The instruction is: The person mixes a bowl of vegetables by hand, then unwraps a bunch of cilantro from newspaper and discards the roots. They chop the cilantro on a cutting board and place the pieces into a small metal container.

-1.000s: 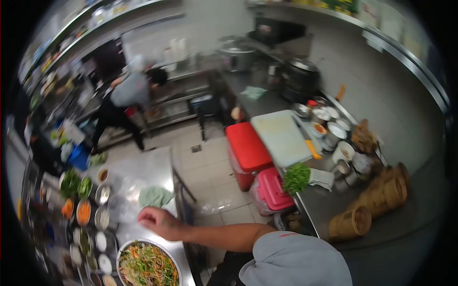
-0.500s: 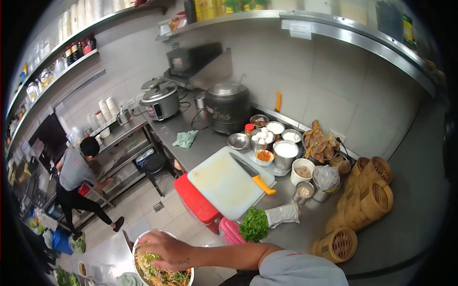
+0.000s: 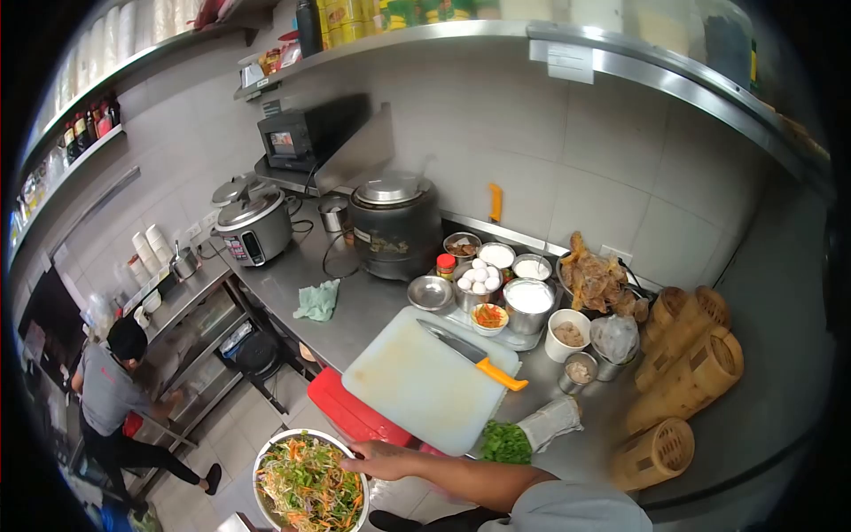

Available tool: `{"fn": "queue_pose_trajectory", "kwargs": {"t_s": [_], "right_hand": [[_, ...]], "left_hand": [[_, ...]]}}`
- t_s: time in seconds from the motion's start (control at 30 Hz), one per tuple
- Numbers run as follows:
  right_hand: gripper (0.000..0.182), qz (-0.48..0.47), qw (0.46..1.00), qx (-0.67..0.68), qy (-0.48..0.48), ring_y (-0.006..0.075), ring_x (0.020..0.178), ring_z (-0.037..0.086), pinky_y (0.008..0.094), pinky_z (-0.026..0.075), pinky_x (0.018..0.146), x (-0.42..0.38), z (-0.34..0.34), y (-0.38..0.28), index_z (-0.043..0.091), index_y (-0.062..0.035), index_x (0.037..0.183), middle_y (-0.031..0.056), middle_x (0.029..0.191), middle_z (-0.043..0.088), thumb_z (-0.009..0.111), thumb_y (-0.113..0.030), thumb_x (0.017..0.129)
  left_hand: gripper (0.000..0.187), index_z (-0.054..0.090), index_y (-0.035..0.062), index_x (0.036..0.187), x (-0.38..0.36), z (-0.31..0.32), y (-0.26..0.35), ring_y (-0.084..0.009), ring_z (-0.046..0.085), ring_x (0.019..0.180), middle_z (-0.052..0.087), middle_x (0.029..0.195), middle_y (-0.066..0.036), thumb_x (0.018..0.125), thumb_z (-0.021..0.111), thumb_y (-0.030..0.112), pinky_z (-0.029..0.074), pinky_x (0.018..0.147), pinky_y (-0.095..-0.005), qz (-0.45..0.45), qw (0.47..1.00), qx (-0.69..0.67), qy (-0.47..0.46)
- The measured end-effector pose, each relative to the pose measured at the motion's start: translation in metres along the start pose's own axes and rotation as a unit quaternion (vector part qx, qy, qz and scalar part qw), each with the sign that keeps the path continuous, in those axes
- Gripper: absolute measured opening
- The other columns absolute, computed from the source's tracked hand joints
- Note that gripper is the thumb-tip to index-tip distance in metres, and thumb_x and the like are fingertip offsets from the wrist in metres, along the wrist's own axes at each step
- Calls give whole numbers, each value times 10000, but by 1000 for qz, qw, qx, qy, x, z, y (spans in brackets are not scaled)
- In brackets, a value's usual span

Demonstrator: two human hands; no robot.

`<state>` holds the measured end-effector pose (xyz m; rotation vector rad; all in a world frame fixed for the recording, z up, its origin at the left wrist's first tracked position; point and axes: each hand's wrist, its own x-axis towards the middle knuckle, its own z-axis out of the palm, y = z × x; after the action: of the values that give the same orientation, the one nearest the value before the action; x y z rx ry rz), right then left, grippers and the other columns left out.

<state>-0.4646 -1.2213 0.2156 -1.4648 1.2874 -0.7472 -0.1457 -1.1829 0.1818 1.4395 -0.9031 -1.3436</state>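
Your right hand (image 3: 381,460) has left shredded vegetables (image 3: 310,483), now grips rim of white bowl (image 3: 256,472) holding them. Bowl has shifted toward cutting board (image 3: 412,386), now near red lid (image 3: 353,410). Your left hand out of view; can't tell its state. Orange-handled knife (image 3: 461,346) lies on board, leafy herb bunch (image 3: 505,443) beside it on worktop (image 3: 275,284).

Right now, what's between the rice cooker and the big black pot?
A small steel pot and some dark cable, shown in the head view.
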Motion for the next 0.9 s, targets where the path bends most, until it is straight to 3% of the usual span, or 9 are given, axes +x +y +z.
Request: {"fn": "queue_pose_trajectory", "kwargs": {"t_s": [0.1, 0.13, 0.17, 0.23, 0.3, 0.4, 0.47, 0.6, 0.9], "right_hand": [[548, 128, 989, 59, -44, 173, 639, 627, 313, 518, 536, 38, 7, 1, 568, -21, 1203, 102, 830, 649, 549, -498, 936], [532, 137, 986, 68, -59, 161, 555, 605, 297, 501, 475, 56, 17, 10, 583, -17, 1162, 94, 791, 639, 560, -493, 927], [460, 133, 985, 103, -34, 156, 483, 592, 296, 506, 470, 65, 21, -1, 634, 18, 944, 81, 679, 619, 590, -439, 910], [347, 170, 983, 73, -16, 153, 506, 640, 304, 514, 475, 88, 33, 6, 664, 22, 697, 79, 573, 613, 612, -284, 852], [326, 147, 978, 144, 22, 171, 467, 603, 311, 509, 442, 107, 45, 14, 633, 75, 769, 111, 587, 602, 603, -244, 830], [286, 160, 966, 194, 66, 187, 481, 607, 317, 514, 450, 153, 60, 32, 673, 75, 845, 117, 653, 645, 593, -199, 818], [281, 167, 966, 186, 65, 194, 493, 613, 322, 519, 451, 174, 58, 32, 677, 78, 853, 124, 679, 658, 595, -188, 818], [231, 167, 924, 327, 106, 211, 557, 641, 338, 517, 466, 229, 32, 1, 683, 60, 870, 136, 735, 681, 590, -147, 830], [255, 75, 853, 438, 272, 199, 556, 625, 329, 525, 448, 410, -98, 32, 627, 33, 1022, 134, 817, 680, 537, -139, 857]], "left_hand": [[374, 543, -84, 1248, 56, -12, 10, -273, 666, 923, 659, 1104, -172, 987, 520, 183, 554, 750, -392, 34, 998, -50, -36], [413, 526, -52, 1279, 72, -16, 21, -293, 679, 907, 662, 1104, -186, 987, 525, 240, 568, 718, -403, 42, 998, 45, -16], [413, 526, -52, 1279, 88, -17, 31, -293, 679, 907, 662, 1104, -186, 987, 525, 240, 568, 718, -403, 25, 998, 48, 19], [344, 663, -50, 1079, 124, -21, 36, -192, 642, 814, 695, 956, -86, 777, 545, 63, 513, 739, -323, 96, 993, 26, -67], [393, 615, -69, 1096, 155, -31, 36, -217, 664, 829, 675, 966, -124, 740, 492, 44, 534, 738, -331, 44, 993, 64, -94], [359, 603, -60, 1151, 212, -43, 38, -197, 667, 839, 680, 1011, -134, 826, 539, 77, 541, 731, -319, -32, 990, 72, -113], [425, 556, -42, 1229, 235, -40, 49, -208, 680, 854, 673, 1054, -141, 952, 547, 280, 566, 718, -345, -27, 987, 57, -147], [666, 422, -18, 1369, 276, -28, 79, -289, 695, 857, 642, 1139, -172, 996, 393, 533, 598, 680, -424, -52, 978, -68, -190], [532, 486, -26, 1286, 403, -46, 93, -297, 699, 779, 660, 1008, -203, 946, 588, 369, 575, 583, -372, -117, 985, 58, -112]]}}
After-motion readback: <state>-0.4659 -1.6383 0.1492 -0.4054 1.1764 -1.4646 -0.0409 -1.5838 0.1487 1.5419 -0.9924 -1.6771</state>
